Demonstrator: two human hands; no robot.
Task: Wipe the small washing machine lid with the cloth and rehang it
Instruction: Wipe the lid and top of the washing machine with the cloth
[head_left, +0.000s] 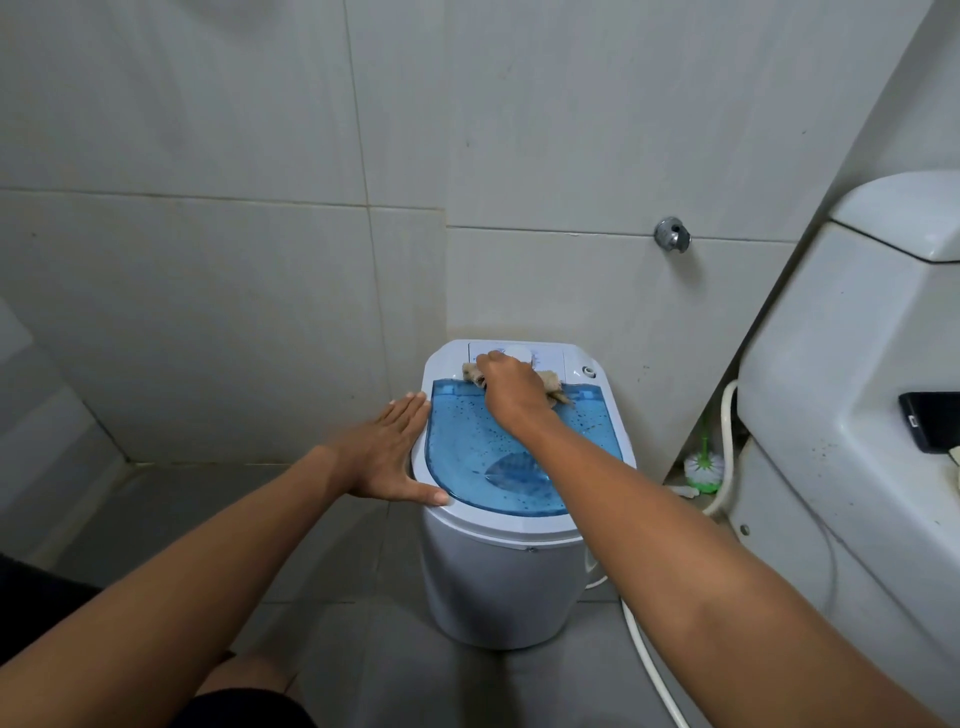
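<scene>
Blue translucent lid (498, 452) on a small white washing machine (498, 582), standing on the grey tiled floor against the back wall, in the corner beside a toilet. The lid is closed and speckled with dark spots and droplets.

The right hand (511, 387) is at the lid's far edge, where it meets the white control panel (550, 358). Its fingers are curled down over a bunched beige cloth (551, 381); ends of the cloth stick out on both sides of the hand. The cloth lies across the seam between lid and panel.

The left hand (387, 457) is flat with fingers straight and together, pressed against the machine's left rim, thumb at the near-left edge. It holds nothing and looks to be steadying the tub.

Step in hand: wiping, at the far end of the lid. Most of the blue surface nearer the person still shows spots, so the wipe looks early or mid-way, not finished.

Next move likely calls for dragging the cloth toward the near edge in passes while keeping the left hand braced so the light machine doesn't shift. Rehanging comes later; no hook or rail for the cloth is identifiable, though a chrome wall fitting (671, 235) sits on the back wall.

Also in view: a toilet tank (831, 364), a green toilet brush (702, 467), a white hose (654, 670) and a dark phone (932, 421).
</scene>
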